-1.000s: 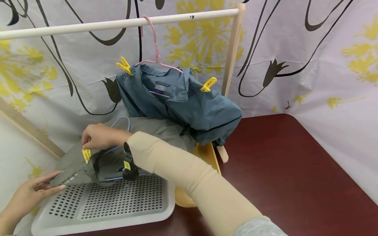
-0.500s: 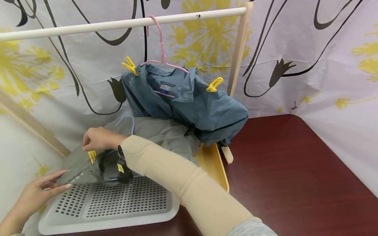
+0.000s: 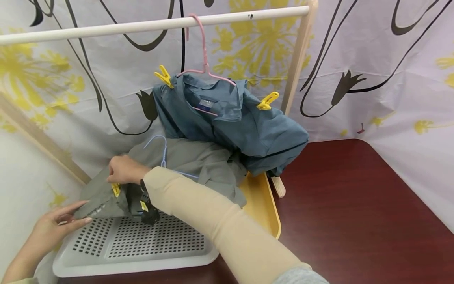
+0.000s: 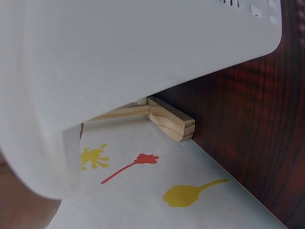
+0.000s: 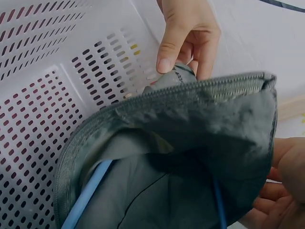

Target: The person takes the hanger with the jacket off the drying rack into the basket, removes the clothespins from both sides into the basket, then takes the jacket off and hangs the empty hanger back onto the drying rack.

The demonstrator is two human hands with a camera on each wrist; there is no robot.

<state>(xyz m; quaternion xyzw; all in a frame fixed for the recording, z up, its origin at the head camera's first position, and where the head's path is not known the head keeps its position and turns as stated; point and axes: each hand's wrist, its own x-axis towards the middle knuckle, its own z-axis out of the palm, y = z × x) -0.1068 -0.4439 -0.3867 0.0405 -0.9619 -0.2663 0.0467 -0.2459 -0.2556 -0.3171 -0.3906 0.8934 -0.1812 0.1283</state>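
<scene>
A grey-green zip jacket (image 3: 193,152) lies over a light grey perforated basket (image 3: 156,236), with a blue hanger (image 3: 164,157) inside it. My right hand (image 3: 125,169) pinches a yellow clothespin (image 3: 116,189) at the jacket's left shoulder. In the right wrist view that hand (image 5: 286,186) is by the garment's far edge, beyond the zipper (image 5: 181,90), and the clothespin is hidden. My left hand (image 3: 53,228) pinches the jacket's lower left part, where small print shows, between thumb and fingers. The left wrist view shows mostly the basket's outer wall (image 4: 143,43).
A white rail (image 3: 142,27) on wooden posts (image 3: 299,59) carries a pink hanger (image 3: 205,47) with a blue shirt (image 3: 227,106). Two yellow clothespins (image 3: 270,101) grip its shoulders. A yellow tray (image 3: 262,205) stands beside the basket on a dark red table (image 3: 361,221).
The whole head view has shifted, so everything stands further right. My right forearm sits a little lower against the jacket, and more of the blue hanger shows. Both hands keep their holds.
</scene>
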